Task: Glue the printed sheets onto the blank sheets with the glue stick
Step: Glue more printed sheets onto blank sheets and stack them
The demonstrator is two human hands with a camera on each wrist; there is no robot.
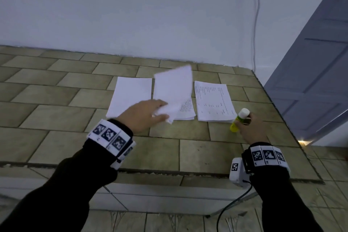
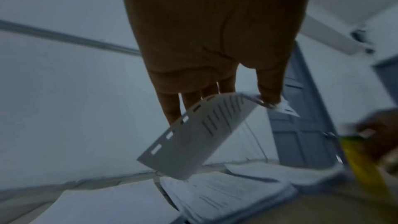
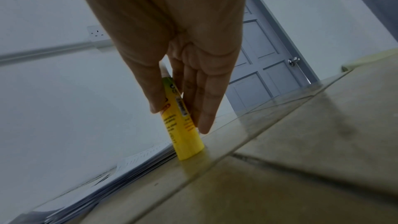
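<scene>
Pale wall (image 1: 131, 9) is backing a tiled counter (image 1: 56, 88), and a grey panelled door (image 1: 316, 66) is standing off to the right. Three piles of paper are lying side by side toward the far middle of the counter: a blank stack (image 1: 130, 96) on the left, a printed stack (image 1: 186, 111) in the middle and a second printed pile (image 1: 212, 101) on the right, all apart from one another.

Above the middle pile, the left hand (image 1: 145, 115) is pinching the near corner of a lifted sheet (image 1: 175, 90) between thumb and fingers; the left wrist view is showing print on its underside, so it is facing down. Its far end is hanging free in the air, blurred.

At the near right corner of the right pile, the right hand (image 1: 252, 126) is closing thumb and fingers round the yellow glue stick (image 1: 239, 120), which is standing tilted with its base on the counter, just beside the paper edge. Its white cap (image 1: 244, 112) is on.

Judging from this, the step in hand is taking one printed sheet off its pile while fetching the glue. Next, the sheet is probably needing to be laid flat, print down, and the cap is needing to come off, which will likely call for freeing the left hand first.
</scene>
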